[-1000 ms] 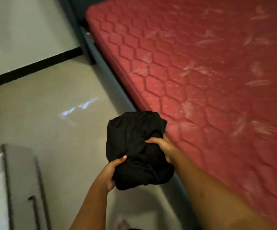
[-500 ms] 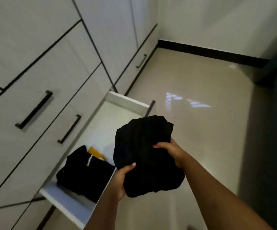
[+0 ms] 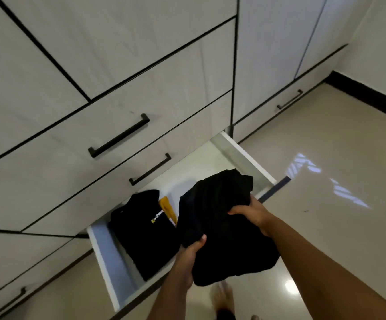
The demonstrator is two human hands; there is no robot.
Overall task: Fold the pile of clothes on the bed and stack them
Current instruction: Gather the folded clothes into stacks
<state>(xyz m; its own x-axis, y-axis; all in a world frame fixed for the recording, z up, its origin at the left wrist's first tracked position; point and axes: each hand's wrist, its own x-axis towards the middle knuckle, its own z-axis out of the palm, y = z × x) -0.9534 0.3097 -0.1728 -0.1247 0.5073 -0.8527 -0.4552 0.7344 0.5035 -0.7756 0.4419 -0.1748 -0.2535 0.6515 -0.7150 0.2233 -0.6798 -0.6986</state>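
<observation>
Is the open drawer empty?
No, a folded black shirt with a yellow logo lies inside the open drawer, beside a yellow item.

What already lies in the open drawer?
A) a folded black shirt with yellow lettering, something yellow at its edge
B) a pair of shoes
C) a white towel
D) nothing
A: the open drawer holds a folded black shirt with yellow lettering, and a yellow item shows at its right edge.

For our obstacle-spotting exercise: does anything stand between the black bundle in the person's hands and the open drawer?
Nothing visible does. Left hand and right hand hold the black bundle over a bare part of the open drawer; a folded black shirt and yellow item lie beside.
</observation>
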